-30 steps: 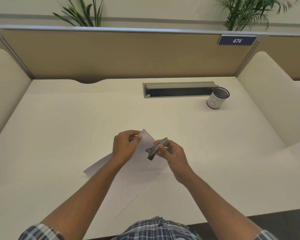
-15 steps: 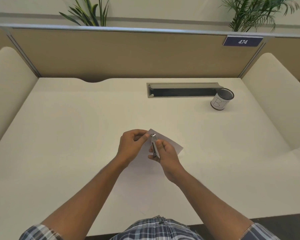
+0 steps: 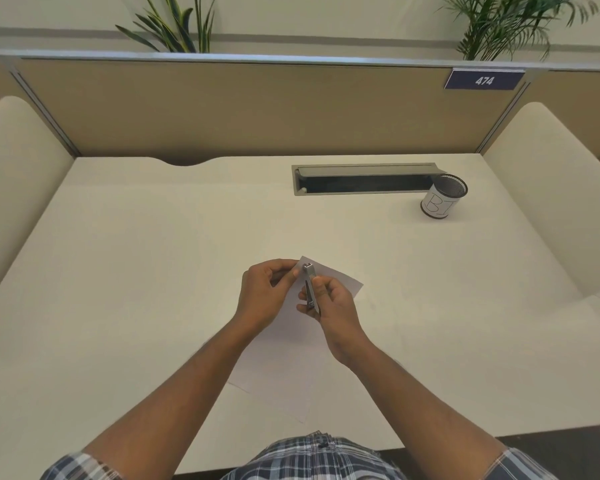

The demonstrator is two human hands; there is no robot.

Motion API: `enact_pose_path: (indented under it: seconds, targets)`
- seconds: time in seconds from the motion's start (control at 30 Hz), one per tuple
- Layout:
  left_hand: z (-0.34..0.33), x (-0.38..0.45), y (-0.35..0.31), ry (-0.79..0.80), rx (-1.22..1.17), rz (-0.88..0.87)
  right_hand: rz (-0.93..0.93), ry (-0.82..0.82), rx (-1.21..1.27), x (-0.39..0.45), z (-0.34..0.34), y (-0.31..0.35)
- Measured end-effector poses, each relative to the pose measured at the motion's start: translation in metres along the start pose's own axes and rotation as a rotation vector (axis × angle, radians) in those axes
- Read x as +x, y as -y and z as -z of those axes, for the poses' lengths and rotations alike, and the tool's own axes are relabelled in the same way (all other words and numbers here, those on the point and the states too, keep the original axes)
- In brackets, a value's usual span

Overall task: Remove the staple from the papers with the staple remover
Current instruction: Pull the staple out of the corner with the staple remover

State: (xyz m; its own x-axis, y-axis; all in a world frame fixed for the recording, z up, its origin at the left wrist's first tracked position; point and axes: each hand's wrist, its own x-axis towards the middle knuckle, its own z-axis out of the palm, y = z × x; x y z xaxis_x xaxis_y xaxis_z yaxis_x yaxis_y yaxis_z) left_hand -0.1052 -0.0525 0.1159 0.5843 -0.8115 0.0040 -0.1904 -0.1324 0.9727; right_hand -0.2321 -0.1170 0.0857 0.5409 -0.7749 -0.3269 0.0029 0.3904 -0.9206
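Note:
White papers (image 3: 284, 362) lie on the desk in front of me, their far corner raised. My left hand (image 3: 264, 292) pinches that top corner between thumb and fingers. My right hand (image 3: 329, 306) grips a slim grey metal staple remover (image 3: 309, 285), which stands nearly upright with its tip at the paper's corner, just right of my left fingertips. The staple itself is too small to make out.
A mesh pen cup (image 3: 442, 197) with a white label stands at the back right, beside a recessed cable tray (image 3: 364, 180) in the cream desk (image 3: 136, 271). Beige partition panels wall the back and both sides. The desk's front edge runs by my lap.
The staple remover has swung from a slant to nearly upright, with its tip brought to the paper corner. The paper has been turned so that its lifted corner points away from me.

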Motion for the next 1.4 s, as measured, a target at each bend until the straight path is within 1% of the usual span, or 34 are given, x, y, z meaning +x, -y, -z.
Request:
enact_pose_path:
  seconds: [0.27, 0.47, 0.6, 0.67, 0.83, 0.97, 1.07, 1.17, 1.27, 1.4]
  targets:
    - [0.002, -0.001, 0.002, -0.021, 0.038, -0.026, -0.032, 0.007, 0.021, -0.001, 0.000, 0.002]
    - [0.003, -0.002, 0.001, -0.043, 0.098, -0.087, -0.070, 0.013, -0.008, 0.001, 0.004, 0.009]
    - [0.000, -0.001, 0.005, -0.045, 0.104, -0.099, -0.097, 0.040, 0.115, 0.001, 0.003, 0.013]
    - [0.000, -0.001, 0.005, -0.056, 0.091, -0.102, -0.092, 0.054, 0.137, 0.001, 0.001, 0.015]
    - [-0.001, -0.002, 0.004, -0.053, 0.087, -0.103, 0.018, 0.048, -0.015, 0.003, 0.002, 0.010]
    - [-0.001, -0.005, 0.003, -0.042, 0.081, -0.107, 0.102, 0.079, -0.169, 0.000, 0.004, 0.008]
    - [-0.002, -0.008, 0.007, -0.040, 0.121, -0.132, 0.140, 0.089, -0.224, 0.000, 0.004, 0.007]
    - [-0.004, -0.011, 0.010, -0.055, 0.159, -0.159, 0.148, 0.052, -0.204, -0.001, -0.001, 0.009]
    - [-0.009, -0.013, 0.010, -0.038, 0.176, -0.187, 0.168, -0.038, -0.207, -0.001, -0.008, 0.011]
    - [-0.013, -0.016, 0.008, -0.029, 0.173, -0.180, 0.190, -0.108, -0.227, 0.004, -0.011, 0.011]
